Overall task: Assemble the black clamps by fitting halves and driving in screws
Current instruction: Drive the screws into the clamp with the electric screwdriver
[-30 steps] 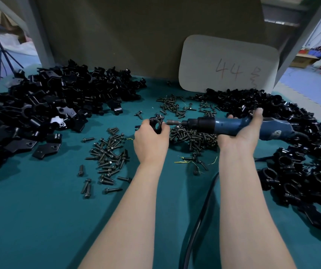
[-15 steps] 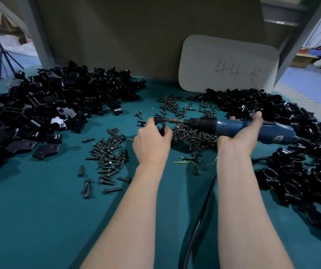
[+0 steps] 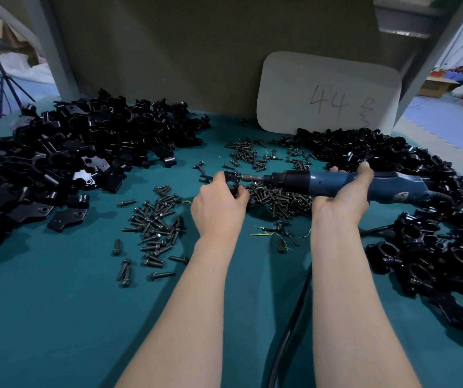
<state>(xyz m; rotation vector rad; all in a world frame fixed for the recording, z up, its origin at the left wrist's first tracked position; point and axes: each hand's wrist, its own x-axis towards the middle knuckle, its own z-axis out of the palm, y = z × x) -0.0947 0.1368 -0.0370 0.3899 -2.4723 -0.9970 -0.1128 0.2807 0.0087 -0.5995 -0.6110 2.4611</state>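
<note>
Teal table top (image 3: 56, 317) fills the view; its near-left part is bare mat, the widest free room. A heap of loose black halves (image 3: 70, 152) covers the far left and runs off the left edge. A heap of ring-shaped black clamps (image 3: 434, 233) lines the right side, off the right edge. White card (image 3: 328, 93) marked "44" leans on the back wall. Blue electric screwdriver (image 3: 336, 183) sits horizontal above table ctr. Right hand (image 3: 342, 197) wraps under its body, thumb over the top. Black cable (image 3: 289, 331) runs btwn the forearms to the near edge. Left hand (image 3: 216, 208) pinches a black clamp (image 3: 231, 177) at ctr, driver bit touching the clamp's right side. Piled screws (image 3: 278, 197) lie under the tool; scattered screws (image 3: 157, 225) lie left of the left hand.
</note>
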